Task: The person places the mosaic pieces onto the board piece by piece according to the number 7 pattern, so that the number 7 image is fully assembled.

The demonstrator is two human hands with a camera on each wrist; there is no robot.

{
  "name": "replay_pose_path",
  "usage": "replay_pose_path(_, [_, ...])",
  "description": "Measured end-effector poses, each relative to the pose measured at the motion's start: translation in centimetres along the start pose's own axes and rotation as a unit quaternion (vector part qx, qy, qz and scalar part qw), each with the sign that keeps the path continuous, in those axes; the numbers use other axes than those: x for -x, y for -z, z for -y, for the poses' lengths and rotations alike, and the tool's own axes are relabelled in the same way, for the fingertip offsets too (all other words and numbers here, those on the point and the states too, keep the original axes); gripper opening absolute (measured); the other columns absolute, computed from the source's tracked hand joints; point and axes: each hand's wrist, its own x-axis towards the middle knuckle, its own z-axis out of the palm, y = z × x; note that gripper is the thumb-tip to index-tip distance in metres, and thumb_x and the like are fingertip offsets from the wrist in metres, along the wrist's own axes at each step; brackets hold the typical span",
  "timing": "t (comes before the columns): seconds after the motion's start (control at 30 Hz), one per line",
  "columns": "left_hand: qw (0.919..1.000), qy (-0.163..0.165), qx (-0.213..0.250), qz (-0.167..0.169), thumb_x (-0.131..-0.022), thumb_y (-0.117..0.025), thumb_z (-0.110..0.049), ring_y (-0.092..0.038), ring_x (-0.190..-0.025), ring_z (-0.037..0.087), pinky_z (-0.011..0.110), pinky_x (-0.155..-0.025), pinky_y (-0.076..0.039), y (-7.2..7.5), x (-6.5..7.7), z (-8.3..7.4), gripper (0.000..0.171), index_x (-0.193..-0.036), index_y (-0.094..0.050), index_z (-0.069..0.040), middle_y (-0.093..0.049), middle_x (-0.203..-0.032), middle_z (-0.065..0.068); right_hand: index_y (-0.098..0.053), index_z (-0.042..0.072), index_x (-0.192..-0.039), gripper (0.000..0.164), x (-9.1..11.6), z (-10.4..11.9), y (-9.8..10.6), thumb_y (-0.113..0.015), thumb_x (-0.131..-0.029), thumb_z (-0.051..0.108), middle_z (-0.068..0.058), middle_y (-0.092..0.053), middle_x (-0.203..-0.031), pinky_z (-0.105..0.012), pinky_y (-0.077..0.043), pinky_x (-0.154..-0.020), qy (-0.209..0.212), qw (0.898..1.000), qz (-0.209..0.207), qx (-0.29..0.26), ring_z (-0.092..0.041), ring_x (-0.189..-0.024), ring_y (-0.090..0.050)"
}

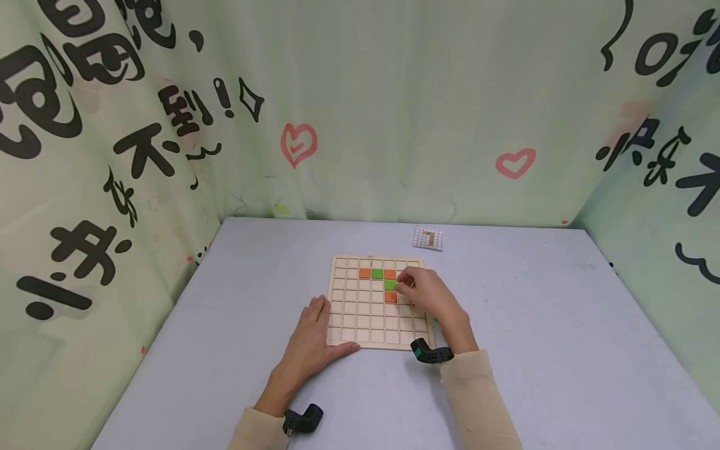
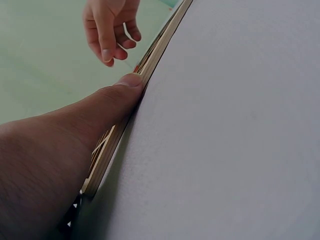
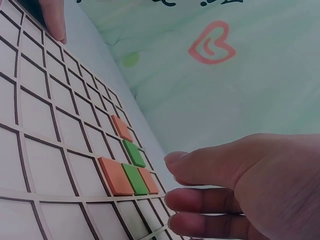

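Observation:
A wooden grid board (image 1: 349, 319) lies on the table, with three orange tiles (image 1: 390, 297) and two green tiles (image 1: 377, 274) set in its squares. They form a row of three near the far edge, then run down toward the near side. My left hand (image 1: 309, 337) rests at the board's near left corner, fingers along the left side and thumb against the near edge. Over the right part of the board hovers my right hand (image 1: 430, 297), beside the tiles. Its thumb and fingers are loosely bent and apart in the right wrist view, with nothing seen between them.
Behind the board lies a small white gridded card (image 1: 428, 238) with a brownish pattern. The pale table (image 1: 562, 325) extends to both sides. Curtains (image 1: 450, 112) with black lettering and red hearts stand around its far side and flanks.

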Motion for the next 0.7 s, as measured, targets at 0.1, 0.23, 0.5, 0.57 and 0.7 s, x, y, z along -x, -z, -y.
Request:
replay_pose_path(0.1, [1.0000,-0.003,0.004,0.000,-0.077,-0.072,-0.070,-0.021,-0.155,0.036,0.049,-0.127,-0.021,0.04,0.02,0.01,0.116,-0.155,-0.029,0.004,-0.026,-0.164,0.020,-0.069,0.009,-0.113,0.024,0.07,0.00,0.20,-0.065,-0.097,0.027,-0.005,-0.069,-0.100,-0.038,-0.054,-0.084,-0.006,1.000,-0.002,-0.005,-0.021,-0.092,-0.061])
replay_pose_path(0.23, [1.0000,-0.007,0.004,-0.001,-0.077,-0.072,-0.069,-0.022,-0.154,0.036,0.049,-0.127,-0.022,0.11,0.01,-0.05,0.115,-0.155,-0.029,0.004,-0.027,-0.163,0.021,-0.068,0.007,-0.117,0.028,0.15,0.07,0.53,-0.065,-0.097,0.026,-0.007,-0.069,-0.103,-0.038,-0.055,-0.084,-0.007,1.000,-0.008,-0.009,-0.022,-0.095,-0.062])
replay_pose_path(0.5, [0.9999,-0.009,-0.002,-0.004,-0.077,-0.072,-0.070,-0.022,-0.154,0.036,0.049,-0.127,-0.022,0.01,-0.07,-0.06,0.115,-0.155,-0.030,0.003,-0.027,-0.164,0.021,-0.067,0.004,-0.120,0.031,0.33,0.17,0.94,-0.066,-0.097,0.025,-0.009,-0.068,-0.103,-0.039,-0.055,-0.083,-0.001,1.000,-0.023,-0.002,-0.024,-0.094,-0.061])
replay_pose_path(0.57, [0.9999,-0.009,-0.002,-0.005,-0.077,-0.072,-0.070,-0.022,-0.154,0.036,0.049,-0.127,-0.022,-0.01,-0.08,-0.03,0.115,-0.155,-0.029,0.003,-0.027,-0.164,0.021,-0.066,0.003,-0.120,0.031,0.33,0.17,0.94,-0.067,-0.097,0.024,-0.009,-0.068,-0.104,-0.039,-0.055,-0.082,0.004,1.000,-0.028,0.000,-0.023,-0.093,-0.060])
replay_pose_path(0.7, [1.0000,-0.006,0.000,-0.005,-0.077,-0.072,-0.070,-0.022,-0.154,0.036,0.049,-0.127,-0.022,-0.03,-0.04,0.04,0.116,-0.155,-0.029,0.004,-0.027,-0.164,0.021,-0.066,0.003,-0.121,0.032,0.48,0.31,0.91,-0.067,-0.096,0.024,-0.010,-0.067,-0.105,-0.038,-0.054,-0.081,0.008,0.999,-0.032,-0.004,-0.023,-0.092,-0.059])
